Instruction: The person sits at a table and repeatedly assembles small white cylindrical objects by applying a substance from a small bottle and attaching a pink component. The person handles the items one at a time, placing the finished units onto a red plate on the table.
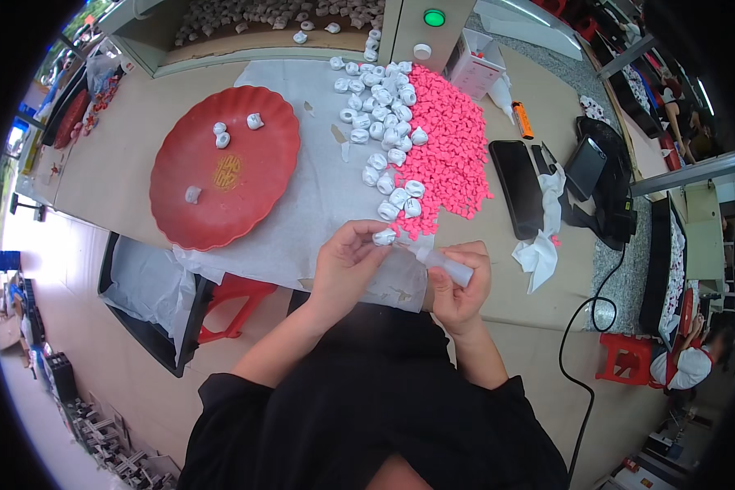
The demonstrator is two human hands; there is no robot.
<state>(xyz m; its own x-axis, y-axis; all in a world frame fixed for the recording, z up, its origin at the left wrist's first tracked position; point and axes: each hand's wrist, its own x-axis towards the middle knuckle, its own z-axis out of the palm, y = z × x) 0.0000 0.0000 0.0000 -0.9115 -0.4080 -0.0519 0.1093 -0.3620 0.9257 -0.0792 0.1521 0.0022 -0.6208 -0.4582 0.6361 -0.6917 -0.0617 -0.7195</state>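
Observation:
My left hand [343, 269] pinches a small white rounded piece [384, 237] with dark marks between thumb and fingertips, at the table's near edge. In my right hand [463, 298] is a translucent squeeze bottle [451, 266], its narrow tip pointing left at the white piece. Whether the tip touches it, I cannot tell. Just beyond my hands lies a cluster of similar white pieces [376, 106]. A wide spread of small bright pink pieces [449, 131] adjoins it on the right. To the left, a red scalloped plate [188, 147] holds several small pale pieces.
White sheeting [302, 196] covers the middle tabletop. At right lie a black phone [515, 184], an orange tube-like item [523, 120], crumpled tissue [537, 258] and a black bag [616, 196]. A lit compartment [196, 53] with more pieces stands behind. A black tray [180, 347] sits lower left.

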